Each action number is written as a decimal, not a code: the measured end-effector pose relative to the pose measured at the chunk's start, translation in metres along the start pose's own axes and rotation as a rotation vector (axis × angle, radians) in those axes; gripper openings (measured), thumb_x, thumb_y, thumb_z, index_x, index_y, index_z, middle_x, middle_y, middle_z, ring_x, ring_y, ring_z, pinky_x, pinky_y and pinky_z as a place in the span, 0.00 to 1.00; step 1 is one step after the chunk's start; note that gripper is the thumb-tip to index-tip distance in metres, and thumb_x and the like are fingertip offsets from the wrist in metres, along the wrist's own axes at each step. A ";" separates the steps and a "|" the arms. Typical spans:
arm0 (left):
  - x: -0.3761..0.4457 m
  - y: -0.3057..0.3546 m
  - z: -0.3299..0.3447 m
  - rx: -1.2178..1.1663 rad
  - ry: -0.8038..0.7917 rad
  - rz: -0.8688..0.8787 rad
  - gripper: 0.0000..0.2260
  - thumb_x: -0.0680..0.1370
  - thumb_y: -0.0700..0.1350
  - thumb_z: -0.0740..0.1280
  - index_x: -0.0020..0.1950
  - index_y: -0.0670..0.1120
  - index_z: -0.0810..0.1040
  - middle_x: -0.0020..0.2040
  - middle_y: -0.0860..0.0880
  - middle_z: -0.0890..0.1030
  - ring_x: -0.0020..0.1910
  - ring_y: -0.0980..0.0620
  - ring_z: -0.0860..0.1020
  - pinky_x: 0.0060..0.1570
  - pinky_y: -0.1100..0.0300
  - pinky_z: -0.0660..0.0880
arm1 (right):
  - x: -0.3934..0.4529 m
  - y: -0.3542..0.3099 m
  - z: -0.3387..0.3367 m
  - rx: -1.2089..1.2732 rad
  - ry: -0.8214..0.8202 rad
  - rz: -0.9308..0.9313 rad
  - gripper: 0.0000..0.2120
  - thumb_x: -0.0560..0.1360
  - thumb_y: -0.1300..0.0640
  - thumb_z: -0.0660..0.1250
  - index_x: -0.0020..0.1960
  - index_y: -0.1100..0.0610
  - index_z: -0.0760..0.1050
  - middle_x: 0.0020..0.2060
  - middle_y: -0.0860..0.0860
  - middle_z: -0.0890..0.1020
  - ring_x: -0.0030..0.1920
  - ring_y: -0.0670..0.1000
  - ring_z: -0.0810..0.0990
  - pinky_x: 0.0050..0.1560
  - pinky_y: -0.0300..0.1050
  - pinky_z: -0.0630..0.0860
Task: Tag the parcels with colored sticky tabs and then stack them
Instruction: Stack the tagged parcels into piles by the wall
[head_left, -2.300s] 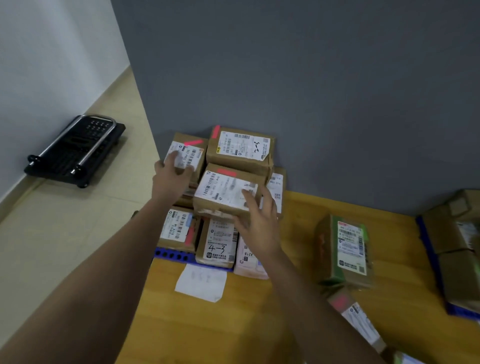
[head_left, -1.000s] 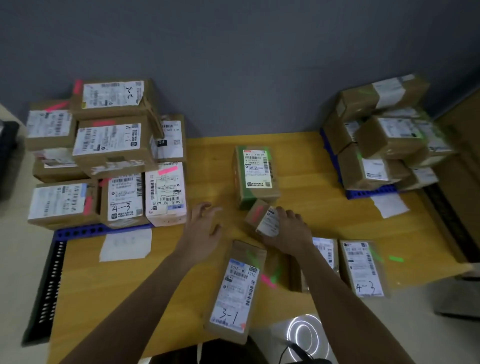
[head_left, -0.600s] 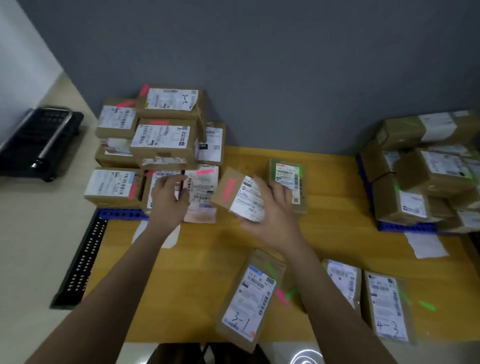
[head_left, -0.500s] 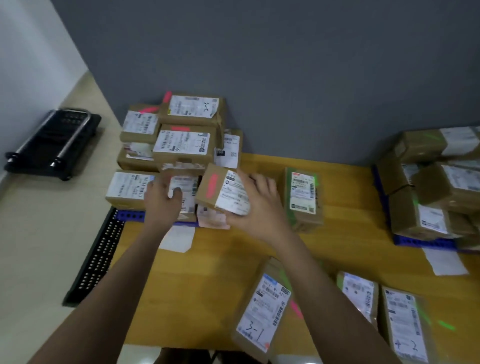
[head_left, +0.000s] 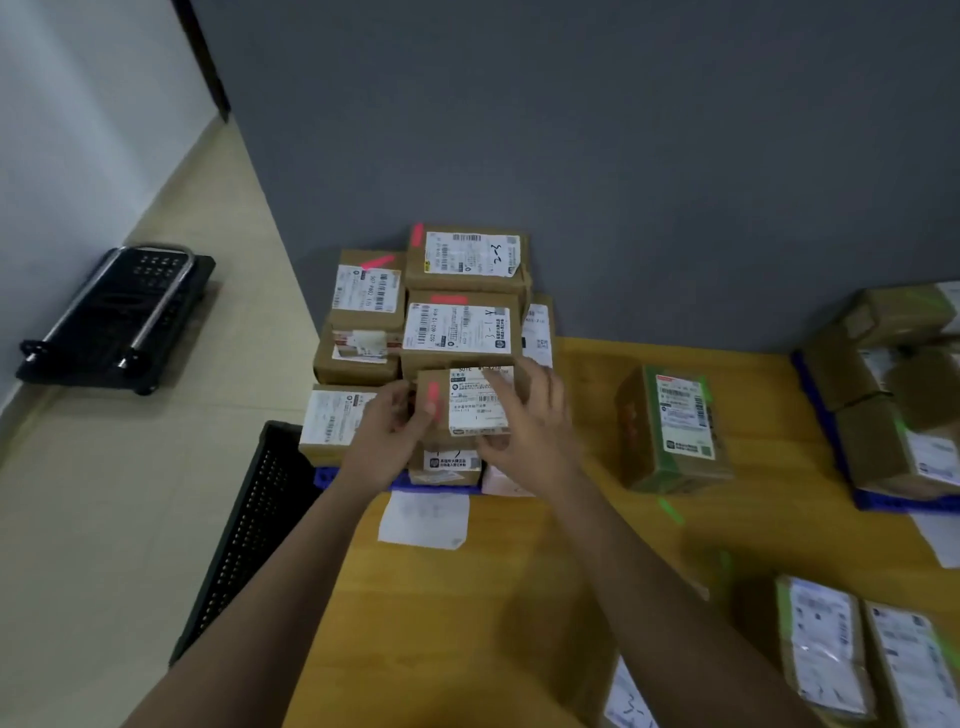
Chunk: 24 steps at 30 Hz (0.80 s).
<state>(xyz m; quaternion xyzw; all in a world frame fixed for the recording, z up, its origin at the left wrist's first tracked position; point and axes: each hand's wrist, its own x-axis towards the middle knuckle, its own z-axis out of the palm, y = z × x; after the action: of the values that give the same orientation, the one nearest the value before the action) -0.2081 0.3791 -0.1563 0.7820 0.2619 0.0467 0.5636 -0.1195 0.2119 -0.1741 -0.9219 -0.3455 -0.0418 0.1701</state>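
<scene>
A small brown parcel (head_left: 475, 400) with a white label and a pink tab is held at the front of the left stack of pink-tagged parcels (head_left: 457, 325). My left hand (head_left: 392, 434) grips its left side, thumb by the pink tab. My right hand (head_left: 527, 434) holds its right side, fingers over the label and thumb underneath. The stack stands on a blue tray (head_left: 358, 475) against the grey wall. A green-tagged parcel (head_left: 675, 431) lies alone on the wooden table (head_left: 467, 623).
A second stack of green-tagged parcels (head_left: 893, 395) stands at the right edge. Loose parcels (head_left: 826, 649) lie at the lower right. A white paper slip (head_left: 423, 519) and a green tab (head_left: 670, 509) lie on the table. Left are a black crate (head_left: 249, 535) and a floor trolley (head_left: 114, 322).
My right hand lifted the small pink-tagged parcel from the table's middle and carried it left to the pink stack. My left hand came onto its left side.
</scene>
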 end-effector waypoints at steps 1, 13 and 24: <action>0.002 0.001 0.001 0.017 -0.034 0.026 0.11 0.79 0.46 0.65 0.60 0.50 0.69 0.50 0.61 0.73 0.46 0.64 0.74 0.41 0.74 0.72 | -0.005 -0.003 0.002 0.032 0.043 0.064 0.39 0.65 0.47 0.75 0.72 0.53 0.64 0.69 0.55 0.61 0.68 0.57 0.58 0.67 0.55 0.67; -0.032 0.029 0.051 0.474 0.140 0.439 0.20 0.75 0.43 0.66 0.65 0.40 0.71 0.67 0.36 0.65 0.68 0.37 0.61 0.63 0.43 0.60 | -0.117 0.053 -0.034 0.174 0.026 0.588 0.33 0.74 0.54 0.69 0.75 0.53 0.58 0.72 0.56 0.56 0.72 0.57 0.57 0.68 0.53 0.65; -0.107 0.053 0.238 0.613 -0.576 0.454 0.20 0.80 0.49 0.61 0.71 0.50 0.65 0.70 0.47 0.58 0.71 0.45 0.55 0.68 0.49 0.58 | -0.296 0.166 -0.080 -0.005 0.189 1.104 0.30 0.71 0.49 0.67 0.69 0.61 0.69 0.66 0.66 0.66 0.67 0.66 0.62 0.64 0.64 0.63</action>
<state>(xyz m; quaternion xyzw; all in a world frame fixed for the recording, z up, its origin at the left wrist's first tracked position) -0.1931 0.1142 -0.1703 0.9308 -0.0805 -0.1295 0.3323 -0.2330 -0.1168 -0.2035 -0.9587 0.2053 -0.0297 0.1948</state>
